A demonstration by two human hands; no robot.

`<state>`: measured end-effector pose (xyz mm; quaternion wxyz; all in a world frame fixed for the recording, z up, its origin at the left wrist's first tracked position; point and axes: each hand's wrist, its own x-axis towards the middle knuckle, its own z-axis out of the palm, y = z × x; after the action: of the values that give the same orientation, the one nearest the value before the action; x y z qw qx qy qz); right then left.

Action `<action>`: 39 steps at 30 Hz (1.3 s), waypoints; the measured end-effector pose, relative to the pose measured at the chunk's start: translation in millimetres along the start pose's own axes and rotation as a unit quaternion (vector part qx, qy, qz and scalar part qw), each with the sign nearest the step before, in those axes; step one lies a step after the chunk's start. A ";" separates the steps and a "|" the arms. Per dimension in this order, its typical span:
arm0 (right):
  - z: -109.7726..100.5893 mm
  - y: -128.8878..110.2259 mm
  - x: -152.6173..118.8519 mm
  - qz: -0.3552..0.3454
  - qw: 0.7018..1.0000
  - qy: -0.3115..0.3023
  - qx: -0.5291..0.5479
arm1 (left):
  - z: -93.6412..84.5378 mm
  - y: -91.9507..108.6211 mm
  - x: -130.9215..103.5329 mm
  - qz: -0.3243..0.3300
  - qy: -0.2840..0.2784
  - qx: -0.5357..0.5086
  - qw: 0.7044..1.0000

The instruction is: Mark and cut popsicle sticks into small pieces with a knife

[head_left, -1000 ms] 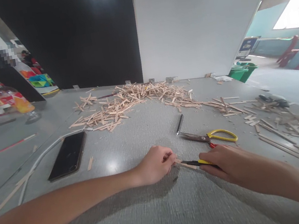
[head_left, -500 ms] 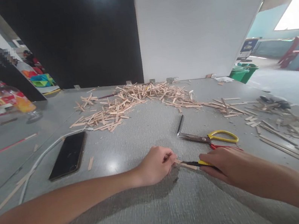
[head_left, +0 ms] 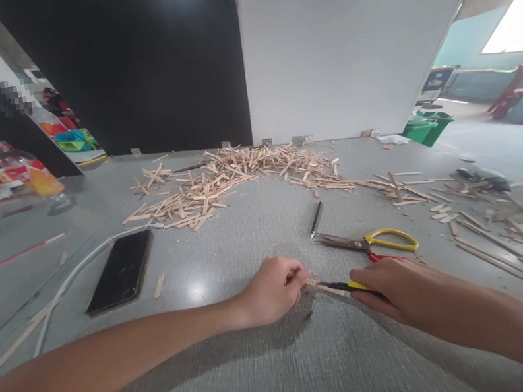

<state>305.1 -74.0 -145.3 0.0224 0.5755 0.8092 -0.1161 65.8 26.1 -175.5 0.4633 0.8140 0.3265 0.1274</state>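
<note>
My left hand pinches the left end of a thin wooden strip just above the grey table. Closed around a yellow and black tool, my right hand keeps its dark narrow tip against the strip. Whether that tool is a cutter or pliers I cannot tell. Scissors with one yellow and one red handle lie just beyond my right hand, the red loop partly covered by it. A dark pen lies beside the scissor tips.
Wooden strips are heaped at the back of the table, with longer strips at the right. A phone and white cable lie left. A bottle stands far left. Black and white panels rise behind.
</note>
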 end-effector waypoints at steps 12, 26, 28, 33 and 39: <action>1.7 4.0 0.7 0.005 1.000 -0.017 0.014 | 0.6 -0.2 -0.1 -0.002 0.011 0.003 1.000; -4.5 -6.6 1.4 0.002 1.000 0.005 -0.002 | 0.7 -4.3 1.2 0.022 -0.003 -0.002 1.000; -4.7 -5.4 1.4 0.001 1.000 0.002 0.004 | 0.7 -5.0 1.2 0.023 -0.004 -0.003 1.000; -7.6 -5.6 0.7 0.006 1.000 -0.024 0.011 | -0.2 -4.5 0.4 0.023 -0.002 -0.003 1.000; -5.9 -3.7 -0.5 0.006 1.000 -0.019 0.016 | -0.4 -2.5 0.4 0.019 -0.001 -0.006 1.000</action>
<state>302.3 -74.4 -138.9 0.0296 0.5779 0.8035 -0.1394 64.9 27.5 -177.4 0.4655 0.8177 0.3095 0.1377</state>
